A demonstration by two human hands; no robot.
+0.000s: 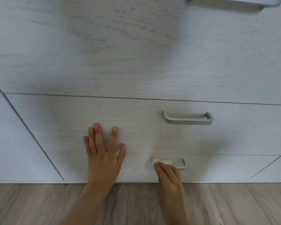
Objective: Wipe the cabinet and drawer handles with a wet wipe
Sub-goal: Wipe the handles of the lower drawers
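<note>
- Middle drawer front point(144, 135) — pale wood grain, directly above the bottom handle point(183, 167).
- Wooden floor point(39, 205), below the bottom handle.
- Left hand point(104, 153), left of the bottom handle, lies flat on the drawer fronts, fingers spread.
- Right hand point(169, 176) — fingers close together, curled over the wet wipe point(162, 161) at the bottom handle's left end.
- Upper handle point(187, 119), above the bottom handle, with no hand on it.
- Wet wipe: bunched, white, draped over the bottom handle's left end.

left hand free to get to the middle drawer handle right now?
Probably yes. The left hand lies flat and empty on that drawer front, with bare panel between it and the middle handle. The right hand and wipe sit lower, on the bottom handle, out of the path.
</note>
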